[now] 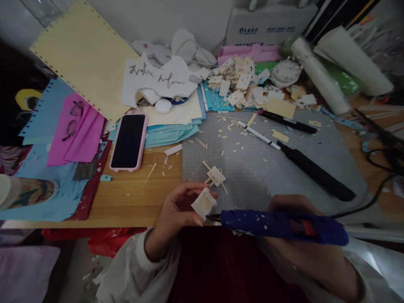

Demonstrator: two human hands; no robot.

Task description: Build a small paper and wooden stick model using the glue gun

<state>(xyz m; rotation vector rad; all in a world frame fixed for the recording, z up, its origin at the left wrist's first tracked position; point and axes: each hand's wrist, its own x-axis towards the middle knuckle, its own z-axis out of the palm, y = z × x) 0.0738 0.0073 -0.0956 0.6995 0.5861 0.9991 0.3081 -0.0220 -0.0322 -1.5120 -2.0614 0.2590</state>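
Between the thumb and fingers of my left hand (pixel 176 212) is a small white paper piece (pixel 204 203) with a yellowish patch on it. My right hand (pixel 303 244) is wrapped round a blue glue gun (pixel 259 223) flecked with white bits. The gun's dark nozzle points left and meets the lower edge of the paper piece, or comes very close to it. Just beyond my left fingers, a small paper piece with thin strips (pixel 216 176) lies on the grey cutting mat (pixel 246 181).
A phone (pixel 129 142) lies left on stacked coloured paper. A black-handled tool (pixel 315 170) and a black pen (pixel 288 122) rest on the mat. Behind are a heap of small paper pieces (pixel 243 80) and a white box (pixel 265 27). A dark cable (pixel 372 198) runs off right.
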